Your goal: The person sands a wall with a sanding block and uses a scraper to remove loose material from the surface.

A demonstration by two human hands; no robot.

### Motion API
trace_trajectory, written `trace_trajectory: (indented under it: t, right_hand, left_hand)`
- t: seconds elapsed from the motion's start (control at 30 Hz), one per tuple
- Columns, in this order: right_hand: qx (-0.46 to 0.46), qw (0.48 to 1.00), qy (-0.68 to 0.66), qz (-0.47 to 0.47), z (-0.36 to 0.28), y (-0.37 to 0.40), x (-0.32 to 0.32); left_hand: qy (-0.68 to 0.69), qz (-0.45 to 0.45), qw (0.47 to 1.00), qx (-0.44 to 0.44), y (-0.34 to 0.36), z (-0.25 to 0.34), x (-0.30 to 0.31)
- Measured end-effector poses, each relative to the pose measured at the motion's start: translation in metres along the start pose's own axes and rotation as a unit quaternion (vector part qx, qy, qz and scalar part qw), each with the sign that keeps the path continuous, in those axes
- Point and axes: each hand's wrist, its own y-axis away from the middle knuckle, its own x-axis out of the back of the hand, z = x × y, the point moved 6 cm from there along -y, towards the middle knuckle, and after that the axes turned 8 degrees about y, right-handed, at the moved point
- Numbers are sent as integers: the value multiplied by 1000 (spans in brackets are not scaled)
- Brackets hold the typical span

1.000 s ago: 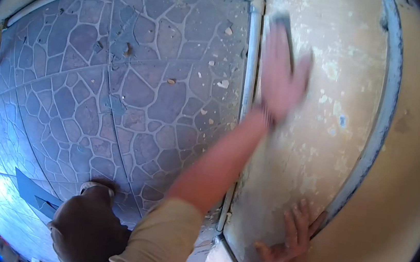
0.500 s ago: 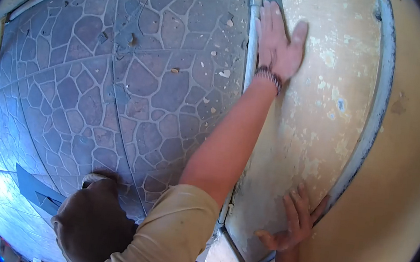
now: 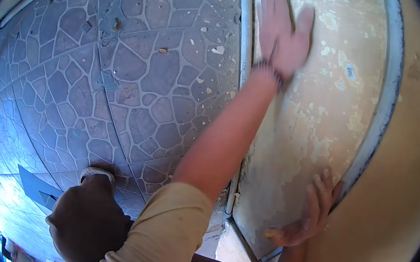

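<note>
My left hand (image 3: 282, 38), with a dark beaded bracelet at the wrist, lies flat on the worn, cream-painted surface (image 3: 315, 117) near its left edge. Its fingers point up and its thumb stands apart. A narrow dark edge shows beside the fingers; what it belongs to is unclear. Lower down, my right hand (image 3: 315, 210) rests at the surface's right border, fingers spread and thumb out to the left. Neither hand visibly grips anything. Bare, flaked patches mark the paint.
A whitish pipe-like strip (image 3: 245, 37) borders the surface on the left, and a curved grey-blue edge (image 3: 391, 74) on the right. Paint chips lie on the stone-patterned floor (image 3: 149, 72). A flat grey piece (image 3: 35, 186) is at lower left, near my covered knee (image 3: 88, 223).
The view has shifted a little. My left hand is higher in the picture, its fingertips now at the top edge. My right hand appears further right and slightly higher.
</note>
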Motion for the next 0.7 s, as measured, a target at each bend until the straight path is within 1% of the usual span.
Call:
trace_trajectory:
  t: [0.03, 0.07, 0.1, 0.13, 0.17, 0.2, 0.27, 0.3, 0.33, 0.37, 0.4, 0.43, 0.47, 0.5, 0.53, 0.57, 0.6, 0.63, 0.67, 0.7]
  right_hand:
    - [2, 999, -14, 30, 3, 0, 0]
    - [23, 997, -34, 68, 9, 2, -4]
    - [41, 992, -54, 102, 17, 9, -9]
    - [42, 991, -67, 110, 19, 15, -7]
    - [44, 989, -79, 118, 20, 21, -6]
    - [40, 990, -85, 108, 20, 21, -6]
    - [37, 990, -81, 109, 20, 20, -5]
    - [44, 989, -76, 119, 21, 17, -8]
    - [49, 988, -73, 127, 20, 14, -11]
    - [52, 988, -71, 129, 19, 14, -13]
    - [55, 988, -68, 127, 18, 15, -13]
    - [59, 989, -66, 116, 18, 15, -10]
    - [63, 990, -64, 104, 19, 15, -8]
    - [63, 992, -68, 86, 17, 13, -6]
    - [70, 991, -67, 91, 18, 10, -5]
    - [76, 990, -66, 96, 19, 8, -5]
    - [79, 989, -64, 106, 22, 13, -7]
    - [78, 990, -57, 101, 21, 16, -5]
    - [77, 991, -51, 97, 21, 18, -3]
    - [77, 992, -39, 88, 19, 16, -1]
  left_hand:
    - [10, -25, 1000, -14, 32, 2, 0]
    - [22, -53, 998, -30, 72, 15, 4]
    - [32, -74, 997, -11, 129, 26, 11]
    - [42, -95, 995, 10, 186, 37, 17]
    - [53, -108, 991, 63, 227, 39, 17]
    - [46, -100, 993, 50, 228, 41, 14]
    - [31, -84, 996, 19, 208, 34, 10]
    - [22, -69, 997, -30, 165, 33, 5]
    - [13, -54, 995, -78, 105, 34, -3]
    - [-26, -30, 995, -96, 56, 32, -11]
    - [38, -144, 988, 34, 3, 30, -15]
    - [-32, 26, 998, -54, -22, 43, -13]
    - [-2, -65, 998, -23, -8, 35, -17]
    - [8, -92, 995, -24, 26, 35, -16]
    - [17, -118, 993, -25, 60, 36, -15]
    - [8, -71, 996, -60, 119, 51, -6]
    - [51, -111, 992, -42, 169, 62, 3]
    - [44, -132, 990, -8, 239, 58, 5]
    - [45, -140, 989, -9, 260, 56, 10]
    - [47, -148, 988, -14, 257, 62, 14]
